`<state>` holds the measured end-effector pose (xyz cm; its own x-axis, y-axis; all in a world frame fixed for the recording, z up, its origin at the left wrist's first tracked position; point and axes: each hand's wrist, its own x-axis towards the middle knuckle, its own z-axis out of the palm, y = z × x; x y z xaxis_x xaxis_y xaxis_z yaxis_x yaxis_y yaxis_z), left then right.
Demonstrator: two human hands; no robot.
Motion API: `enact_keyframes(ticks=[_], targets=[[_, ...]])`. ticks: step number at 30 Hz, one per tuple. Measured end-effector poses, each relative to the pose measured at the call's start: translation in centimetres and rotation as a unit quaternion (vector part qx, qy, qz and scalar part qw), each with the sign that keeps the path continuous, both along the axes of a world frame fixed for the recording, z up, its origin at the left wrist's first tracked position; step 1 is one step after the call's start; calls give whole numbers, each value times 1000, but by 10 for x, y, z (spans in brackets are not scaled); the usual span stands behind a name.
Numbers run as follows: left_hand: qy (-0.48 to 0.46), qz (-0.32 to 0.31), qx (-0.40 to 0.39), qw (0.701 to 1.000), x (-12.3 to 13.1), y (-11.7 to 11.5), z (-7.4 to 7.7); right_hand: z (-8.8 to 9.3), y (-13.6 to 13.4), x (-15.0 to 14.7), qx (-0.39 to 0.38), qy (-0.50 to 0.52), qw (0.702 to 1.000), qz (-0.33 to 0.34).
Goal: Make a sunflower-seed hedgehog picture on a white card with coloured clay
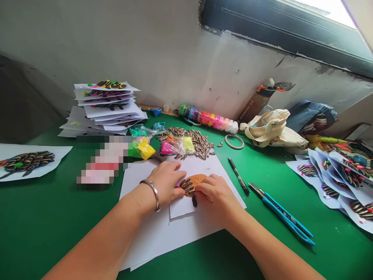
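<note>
On a small sheet of white paper [182, 210] lies an orange clay shape [201, 179], its left part covered with overlapping striped sunflower seeds [187, 186]. A dark oval piece [194, 202] sticks out below it. My left hand [166, 181], with a silver bangle at the wrist, rests on the paper at the left, fingers apart, thumb beside a bit of pink at the shape's edge. My right hand [217, 192] is over the shape's right side, thumb and fingers pinched together against the seeds. Whatever sits between those fingertips is hidden.
Behind the paper are a pile of sunflower seeds [204, 146] and bagged coloured clay [171, 147]. A pen [238, 177] and a blue utility knife with blade out [282, 214] lie right. Stacked seed pictures [107, 111] stand at left, more pictures [332, 175] at right.
</note>
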<state>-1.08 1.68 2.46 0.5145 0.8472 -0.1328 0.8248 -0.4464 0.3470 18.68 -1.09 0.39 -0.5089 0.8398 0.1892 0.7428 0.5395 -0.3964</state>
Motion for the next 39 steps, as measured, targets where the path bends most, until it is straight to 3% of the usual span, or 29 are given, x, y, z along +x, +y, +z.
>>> enact_keyframes(ticks=[9,25,39], targets=[[2,1,-8,1000,0,0,4,-1,0,4,-13,25,1000,4],[28,17,18,999,8,-4,6,4,19,38,5,50,989,-139],[-18,-9,-16,1000,-4,4,7,-1,25,42,-29,34,984,-170]])
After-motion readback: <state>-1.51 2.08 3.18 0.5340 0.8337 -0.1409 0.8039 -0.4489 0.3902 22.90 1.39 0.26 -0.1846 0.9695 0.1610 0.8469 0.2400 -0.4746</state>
